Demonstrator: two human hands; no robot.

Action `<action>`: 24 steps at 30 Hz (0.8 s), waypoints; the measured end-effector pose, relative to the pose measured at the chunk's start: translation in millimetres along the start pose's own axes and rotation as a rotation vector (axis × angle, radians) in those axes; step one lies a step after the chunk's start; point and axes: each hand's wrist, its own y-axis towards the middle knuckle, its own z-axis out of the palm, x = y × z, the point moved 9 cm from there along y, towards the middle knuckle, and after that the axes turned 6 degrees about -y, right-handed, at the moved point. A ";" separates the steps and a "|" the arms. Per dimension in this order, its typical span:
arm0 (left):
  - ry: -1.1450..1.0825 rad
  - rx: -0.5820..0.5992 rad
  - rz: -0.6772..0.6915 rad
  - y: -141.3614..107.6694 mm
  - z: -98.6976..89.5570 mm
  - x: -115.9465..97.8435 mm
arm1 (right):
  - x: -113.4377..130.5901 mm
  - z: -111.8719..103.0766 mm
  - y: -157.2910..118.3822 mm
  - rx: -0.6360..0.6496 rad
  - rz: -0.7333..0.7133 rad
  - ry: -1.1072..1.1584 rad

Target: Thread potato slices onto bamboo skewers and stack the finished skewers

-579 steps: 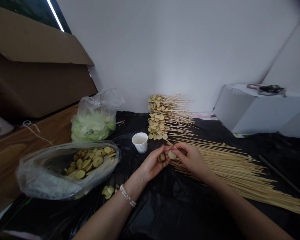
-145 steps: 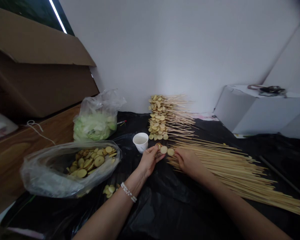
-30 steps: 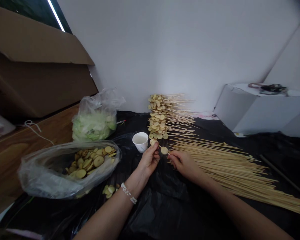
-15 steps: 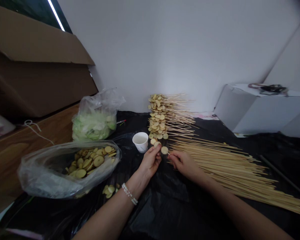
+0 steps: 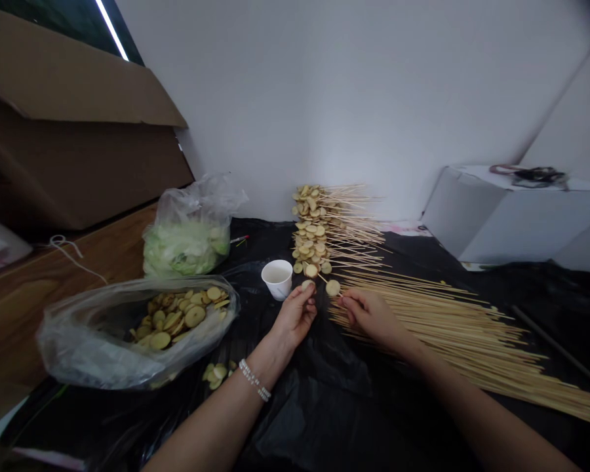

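While shut, right hand (image 5: 368,313) on skewer (image 5: 322,280)

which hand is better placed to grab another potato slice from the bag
Left, likely: the left hand sits nearer the bag, and the right hand is farther off, by the skewer.

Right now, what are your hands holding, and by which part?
The right hand pinches the near end of a wooden skewer in its fingers. The left hand holds a slice at the skewer's far end.
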 end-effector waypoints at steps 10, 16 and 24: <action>0.059 -0.038 0.086 -1.7 2.3 -14.0 | -13.5 -7.6 1.7 0.152 0.124 0.155; 0.077 -0.030 0.137 -3.3 3.2 -15.6 | -2.8 7.2 -6.5 0.269 0.129 0.219; 0.198 -0.027 0.308 -1.4 -1.5 -27.0 | 6.3 10.8 -4.1 0.139 0.003 0.048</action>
